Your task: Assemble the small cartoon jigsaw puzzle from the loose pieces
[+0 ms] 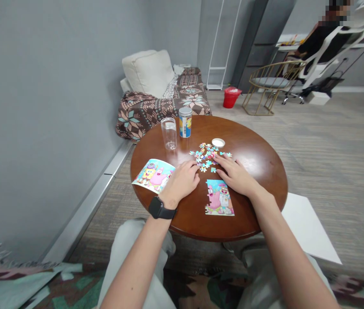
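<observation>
Loose jigsaw pieces (208,163) lie in a scattered pile on the round brown table (249,141). My left hand (183,182), with a black watch at its wrist, rests at the pile's left edge. Its fingers are loosely curled, the thumb apart from the index finger, and no piece shows in it. My right hand (235,174) lies over the pile's right side, fingers spread, the fingertips touching pieces. Below it is a joined puzzle section (220,198) with a pink starfish and another cartoon figure. A printed reference picture (151,174) lies partly behind my left hand.
Behind the pile stand a clear glass (169,135) and a cartoon-printed tin (185,123), with a round lid (218,142) nearby. A white board (310,227) is at the table's right. Farther off are a covered sofa (188,96), a red bin (231,98) and a seated person.
</observation>
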`<state>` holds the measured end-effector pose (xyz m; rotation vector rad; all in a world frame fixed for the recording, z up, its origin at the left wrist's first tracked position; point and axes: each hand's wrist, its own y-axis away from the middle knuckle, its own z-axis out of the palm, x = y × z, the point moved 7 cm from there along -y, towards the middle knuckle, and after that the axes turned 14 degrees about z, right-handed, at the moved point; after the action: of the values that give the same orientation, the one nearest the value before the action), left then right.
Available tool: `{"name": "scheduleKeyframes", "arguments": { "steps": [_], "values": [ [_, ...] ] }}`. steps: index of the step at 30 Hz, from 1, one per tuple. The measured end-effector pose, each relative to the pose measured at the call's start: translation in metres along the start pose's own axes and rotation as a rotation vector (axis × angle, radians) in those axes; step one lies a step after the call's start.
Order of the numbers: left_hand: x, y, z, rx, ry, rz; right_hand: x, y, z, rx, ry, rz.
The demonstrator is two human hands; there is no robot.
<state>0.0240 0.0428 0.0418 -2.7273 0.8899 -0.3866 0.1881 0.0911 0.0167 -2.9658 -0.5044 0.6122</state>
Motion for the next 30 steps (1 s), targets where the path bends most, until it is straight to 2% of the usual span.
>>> {"name": "scheduleKeyframes", "arguments": {
  "steps": [3, 10, 12, 15, 18, 23, 30],
  "values": [
    [0.0, 0.0, 0.0, 0.004, -0.001, 0.002, -0.003, 0.001, -0.003, 0.02, -0.029, -0.028],
    [-0.002, 0.0, 0.001, 0.008, 0.025, -0.007, -0.006, 0.004, -0.021, 0.196, -0.149, -0.074],
    [-0.002, 0.0, 0.001, 0.006, 0.019, -0.008, -0.003, 0.005, -0.028, 0.256, -0.149, -0.029],
    [-0.002, 0.001, 0.001, 0.005, 0.013, -0.005, 0.006, 0.005, -0.036, 0.322, -0.134, 0.111],
    [-0.001, 0.001, 0.001, -0.01, 0.02, -0.008, 0.012, 0.004, -0.033, 0.298, -0.138, 0.169],
    [-0.001, 0.001, 0.001, -0.026, 0.031, -0.019, 0.012, 0.001, -0.024, 0.25, -0.174, 0.097],
    [-0.001, 0.001, 0.0, -0.014, 0.023, -0.008, 0.001, 0.002, -0.023, 0.162, -0.29, -0.013]
  ]
}}
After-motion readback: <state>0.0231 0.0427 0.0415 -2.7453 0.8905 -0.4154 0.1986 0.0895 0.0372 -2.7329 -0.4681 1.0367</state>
